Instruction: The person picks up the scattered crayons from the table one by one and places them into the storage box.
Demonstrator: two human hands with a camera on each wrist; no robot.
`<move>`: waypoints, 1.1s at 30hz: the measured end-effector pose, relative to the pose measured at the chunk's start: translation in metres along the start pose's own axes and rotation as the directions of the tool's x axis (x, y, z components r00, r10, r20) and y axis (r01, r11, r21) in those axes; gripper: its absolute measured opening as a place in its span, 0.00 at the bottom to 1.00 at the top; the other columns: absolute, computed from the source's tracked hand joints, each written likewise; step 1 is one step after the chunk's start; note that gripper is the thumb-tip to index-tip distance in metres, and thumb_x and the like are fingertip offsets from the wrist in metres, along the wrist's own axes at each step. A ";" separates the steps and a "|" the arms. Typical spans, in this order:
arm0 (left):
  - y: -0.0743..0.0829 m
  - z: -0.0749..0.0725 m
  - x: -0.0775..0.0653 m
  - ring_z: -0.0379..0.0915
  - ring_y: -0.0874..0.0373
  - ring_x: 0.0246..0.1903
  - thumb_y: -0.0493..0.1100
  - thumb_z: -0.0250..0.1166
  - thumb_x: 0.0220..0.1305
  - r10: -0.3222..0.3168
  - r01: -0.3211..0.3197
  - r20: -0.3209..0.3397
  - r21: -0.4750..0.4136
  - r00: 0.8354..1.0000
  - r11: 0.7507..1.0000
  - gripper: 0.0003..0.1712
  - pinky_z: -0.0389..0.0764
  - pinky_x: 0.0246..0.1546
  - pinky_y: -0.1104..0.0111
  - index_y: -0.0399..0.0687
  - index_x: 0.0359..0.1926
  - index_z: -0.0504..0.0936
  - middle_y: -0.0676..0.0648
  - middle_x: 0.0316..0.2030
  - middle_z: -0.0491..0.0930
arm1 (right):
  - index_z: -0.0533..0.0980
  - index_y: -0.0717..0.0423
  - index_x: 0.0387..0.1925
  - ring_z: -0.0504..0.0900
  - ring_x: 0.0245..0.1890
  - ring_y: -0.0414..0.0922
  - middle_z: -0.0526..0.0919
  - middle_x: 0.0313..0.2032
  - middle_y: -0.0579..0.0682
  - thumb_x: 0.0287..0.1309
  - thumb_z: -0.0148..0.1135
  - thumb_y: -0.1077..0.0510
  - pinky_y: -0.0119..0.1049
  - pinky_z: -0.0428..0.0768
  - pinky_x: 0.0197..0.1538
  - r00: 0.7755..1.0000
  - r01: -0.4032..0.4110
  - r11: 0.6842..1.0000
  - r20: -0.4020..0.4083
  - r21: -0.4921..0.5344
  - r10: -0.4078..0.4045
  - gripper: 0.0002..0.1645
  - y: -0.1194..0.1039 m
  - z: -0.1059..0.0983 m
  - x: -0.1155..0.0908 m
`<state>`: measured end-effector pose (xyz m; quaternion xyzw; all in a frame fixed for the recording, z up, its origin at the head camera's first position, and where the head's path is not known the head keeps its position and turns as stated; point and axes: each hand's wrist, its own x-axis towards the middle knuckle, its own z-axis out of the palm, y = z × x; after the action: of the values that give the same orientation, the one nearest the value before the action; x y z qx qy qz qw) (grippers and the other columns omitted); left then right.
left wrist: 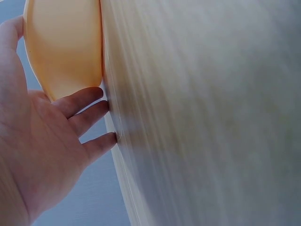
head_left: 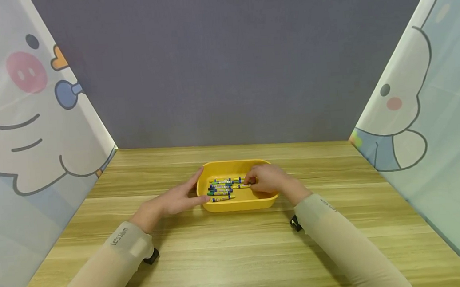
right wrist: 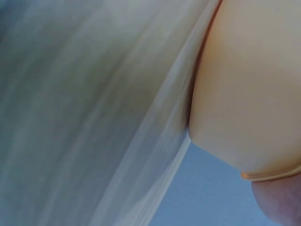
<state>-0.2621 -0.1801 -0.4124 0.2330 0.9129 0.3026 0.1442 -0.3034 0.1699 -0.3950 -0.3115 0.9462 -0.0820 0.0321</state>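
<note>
In the head view a yellow plastic bin (head_left: 238, 206) stands on the table, with several crayons (head_left: 220, 187) in yellow wrappers with blue bands lying inside, mostly side by side toward its left half. My left hand (head_left: 178, 199) spreads around the bin's left end, thumb at the near rim and a finger at the far corner. Its fingers (left wrist: 82, 100) look fairly straight against the outer wall in the left wrist view. Inside the bin's right half, my right hand (head_left: 267, 177) has curled fingers that pinch a dark-tipped crayon (head_left: 252, 180), partly hidden by them.
The wood-grain table (head_left: 229, 250) extends around the bin. Behind it rises a dark grey panel (head_left: 225, 72). Cartoon-printed curtains (head_left: 45, 129) flank the table on both sides. A black strap piece (head_left: 151, 256) shows at the left wrist.
</note>
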 end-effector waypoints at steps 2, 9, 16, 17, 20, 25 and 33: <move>0.000 0.000 -0.001 0.59 0.34 0.83 0.77 0.62 0.74 -0.002 0.002 0.002 0.000 1.000 1.000 0.63 0.60 0.83 0.37 0.70 0.90 0.31 0.38 0.86 0.57 | 0.91 0.39 0.49 0.83 0.41 0.37 0.88 0.44 0.39 0.69 0.70 0.56 0.39 0.82 0.42 1.000 0.002 1.000 -0.002 -0.002 -0.002 0.12 -0.001 0.000 0.000; 0.001 0.000 -0.001 0.59 0.35 0.83 0.76 0.62 0.74 0.005 -0.005 0.004 -0.015 1.000 1.000 0.64 0.59 0.83 0.38 0.67 0.91 0.31 0.39 0.86 0.57 | 0.91 0.38 0.47 0.80 0.40 0.36 0.86 0.41 0.38 0.67 0.70 0.56 0.39 0.81 0.41 1.000 -0.005 1.000 -0.009 -0.008 0.005 0.12 -0.002 0.000 0.000; 0.003 0.000 0.003 0.60 0.35 0.82 0.76 0.63 0.74 0.006 -0.006 0.002 -0.009 1.000 1.000 0.64 0.60 0.83 0.39 0.64 0.91 0.32 0.38 0.86 0.57 | 0.91 0.39 0.49 0.80 0.38 0.36 0.86 0.41 0.38 0.69 0.71 0.55 0.40 0.82 0.45 1.000 -0.016 1.000 -0.010 0.027 0.017 0.11 0.000 0.000 -0.001; 0.003 0.000 0.003 0.60 0.35 0.83 0.75 0.63 0.74 0.008 -0.008 0.003 -0.009 1.000 1.000 0.64 0.60 0.83 0.39 0.64 0.91 0.32 0.39 0.86 0.57 | 0.91 0.40 0.49 0.80 0.38 0.36 0.86 0.41 0.39 0.69 0.70 0.54 0.40 0.83 0.46 1.000 -0.018 0.999 -0.010 0.046 0.018 0.11 0.000 0.001 -0.002; 0.003 0.002 0.003 0.60 0.35 0.83 0.75 0.62 0.74 0.014 -0.014 0.006 -0.008 1.000 1.000 0.64 0.60 0.83 0.39 0.64 0.91 0.32 0.39 0.86 0.58 | 0.91 0.43 0.51 0.80 0.39 0.39 0.87 0.43 0.41 0.71 0.68 0.55 0.41 0.83 0.48 0.999 -0.013 0.991 -0.038 0.135 0.018 0.11 0.002 0.000 -0.005; 0.001 0.004 0.003 0.59 0.37 0.83 0.76 0.61 0.75 0.017 -0.017 0.011 -0.029 1.000 0.999 0.65 0.58 0.84 0.39 0.62 0.90 0.28 0.39 0.86 0.58 | 0.90 0.53 0.52 0.82 0.47 0.48 0.89 0.45 0.46 0.75 0.66 0.57 0.45 0.81 0.53 0.977 0.054 0.966 -0.215 0.253 0.002 0.12 0.007 -0.007 -0.014; -0.004 0.002 0.000 0.62 0.38 0.82 0.76 0.55 0.78 0.010 -0.011 -0.044 -0.028 0.999 1.000 0.62 0.61 0.83 0.38 0.59 0.90 0.28 0.39 0.86 0.60 | 0.85 0.54 0.65 0.84 0.57 0.58 0.87 0.58 0.56 0.81 0.63 0.52 0.57 0.84 0.57 0.941 -0.022 0.970 -0.324 0.240 0.101 0.20 0.023 -0.033 -0.062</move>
<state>-0.2627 -0.1820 -0.4163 0.2292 0.9101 0.3215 0.1260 -0.2710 0.2293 -0.3661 -0.2572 0.9310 -0.2429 -0.0898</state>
